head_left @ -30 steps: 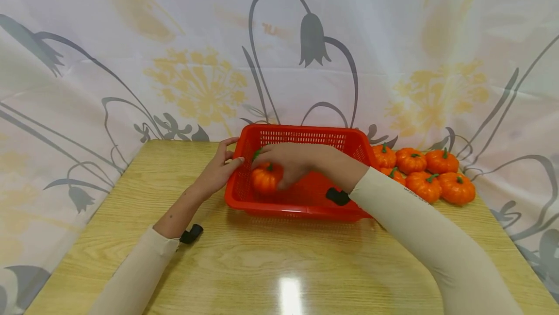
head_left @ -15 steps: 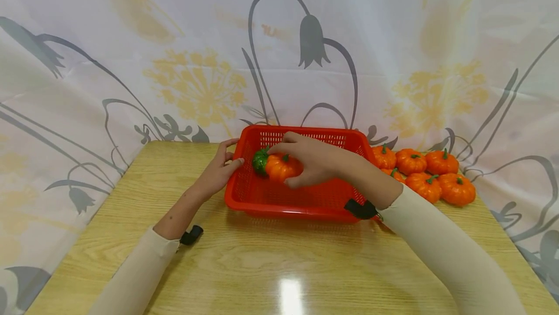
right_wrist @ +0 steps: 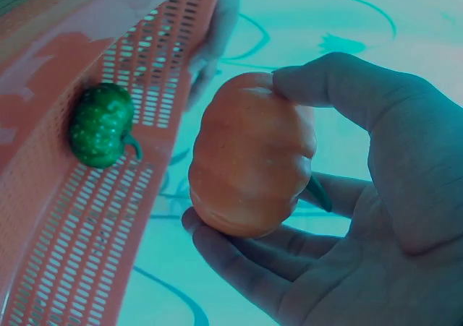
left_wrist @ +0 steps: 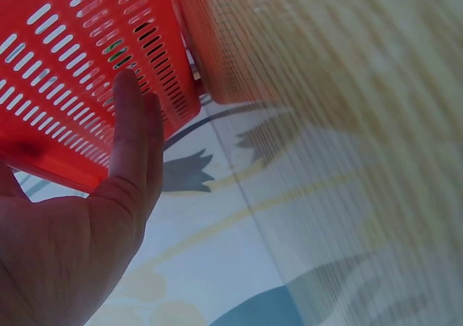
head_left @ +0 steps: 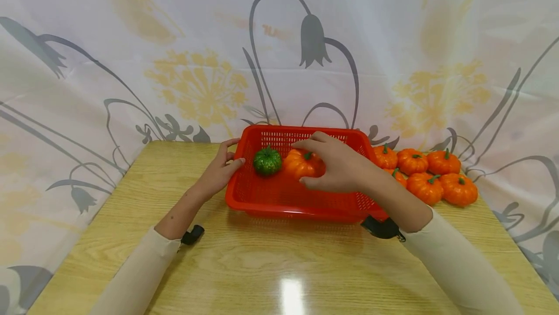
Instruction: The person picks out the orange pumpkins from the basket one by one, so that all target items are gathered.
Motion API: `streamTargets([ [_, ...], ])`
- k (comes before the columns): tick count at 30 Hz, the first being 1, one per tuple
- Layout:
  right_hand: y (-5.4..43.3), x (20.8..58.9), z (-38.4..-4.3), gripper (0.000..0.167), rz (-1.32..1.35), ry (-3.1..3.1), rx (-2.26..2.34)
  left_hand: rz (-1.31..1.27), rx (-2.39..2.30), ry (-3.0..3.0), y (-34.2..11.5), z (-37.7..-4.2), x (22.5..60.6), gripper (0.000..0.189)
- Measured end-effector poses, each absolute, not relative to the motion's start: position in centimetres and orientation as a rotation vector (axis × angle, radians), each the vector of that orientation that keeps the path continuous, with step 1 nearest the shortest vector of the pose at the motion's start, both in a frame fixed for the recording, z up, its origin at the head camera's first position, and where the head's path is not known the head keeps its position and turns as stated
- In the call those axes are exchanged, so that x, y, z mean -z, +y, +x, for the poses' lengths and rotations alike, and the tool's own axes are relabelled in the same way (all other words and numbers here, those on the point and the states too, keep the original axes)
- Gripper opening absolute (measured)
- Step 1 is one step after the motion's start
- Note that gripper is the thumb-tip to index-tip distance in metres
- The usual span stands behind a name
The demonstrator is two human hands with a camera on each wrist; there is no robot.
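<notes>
In the head view, my right hand [head_left: 340, 164] holds a small orange pumpkin [head_left: 301, 163] above the red plastic basket [head_left: 288, 208]. Thumb and fingers pinch the pumpkin's sides in the right wrist view, and its green stem points toward the palm. A small green pumpkin [head_left: 267, 160] lies at the left end inside the basket. My left hand [head_left: 218, 169] grips the basket's left end, thumb at the rim. From the left wrist view, its straight fingers [left_wrist: 130, 138] lie along the slotted outer wall.
Several orange pumpkins [head_left: 423, 188] sit in rows on the wooden table [head_left: 244, 266], right of the basket. A flower-printed curtain [head_left: 196, 38] hangs behind the table.
My right hand has lifted the orange pumpkin away from the basket's left end and carried it right, uncovering the green pumpkin. My left hand has stayed at the basket's left end.
</notes>
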State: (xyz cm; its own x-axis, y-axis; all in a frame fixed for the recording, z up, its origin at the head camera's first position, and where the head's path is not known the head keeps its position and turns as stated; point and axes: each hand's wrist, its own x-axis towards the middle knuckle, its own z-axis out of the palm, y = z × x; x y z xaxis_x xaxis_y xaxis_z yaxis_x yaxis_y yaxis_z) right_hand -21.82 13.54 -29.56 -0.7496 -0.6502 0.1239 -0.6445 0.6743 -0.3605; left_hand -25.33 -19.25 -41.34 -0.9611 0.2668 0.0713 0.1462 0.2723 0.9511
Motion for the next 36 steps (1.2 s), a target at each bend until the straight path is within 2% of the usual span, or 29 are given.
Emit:
streamTargets([
  [19,19.0,30.5,-17.8,0.067,-0.962,2.999,0.795,0.395,-1.796,2.425,-19.2,-25.4,41.3,0.063],
  [28,21.2,31.6,-16.9,0.066,-0.969,3.067,0.804,0.39,-1.793,2.414,-19.1,-25.2,41.1,0.064],
  [36,22.8,32.2,-15.9,0.069,-0.866,3.086,0.821,0.388,-1.795,2.414,-19.0,-25.1,40.9,0.064],
])
